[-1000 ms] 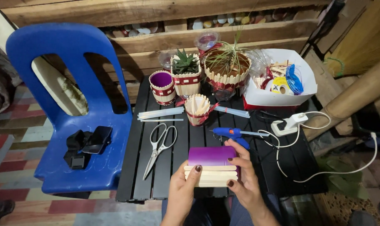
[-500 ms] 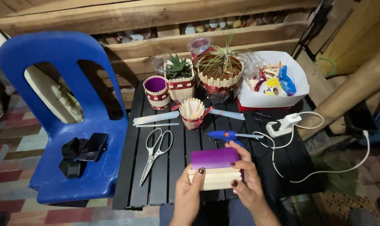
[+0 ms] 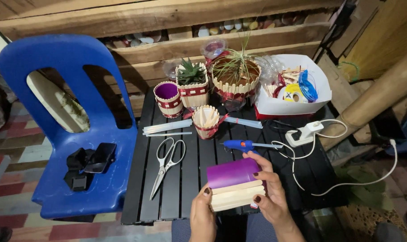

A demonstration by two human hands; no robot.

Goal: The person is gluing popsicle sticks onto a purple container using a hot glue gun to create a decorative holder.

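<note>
both hands grip a purple can (image 3: 232, 172) half-clad in wooden craft sticks, low over the near edge of the black slatted table (image 3: 190, 175). left hand (image 3: 202, 214) fingers clasp its left end; right hand (image 3: 267, 190) fingers wrap the right end. blue glue gun (image 3: 239, 144) lies just beyond; scissors (image 3: 167, 163) to the left.

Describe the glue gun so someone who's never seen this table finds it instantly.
Start at the black slatted table beside the blue plastic chair. Just beyond the right hand, the blue glue gun lies flat with a clear stick in its back, right of the scissors. It's the only blue tool on the slats.
</note>
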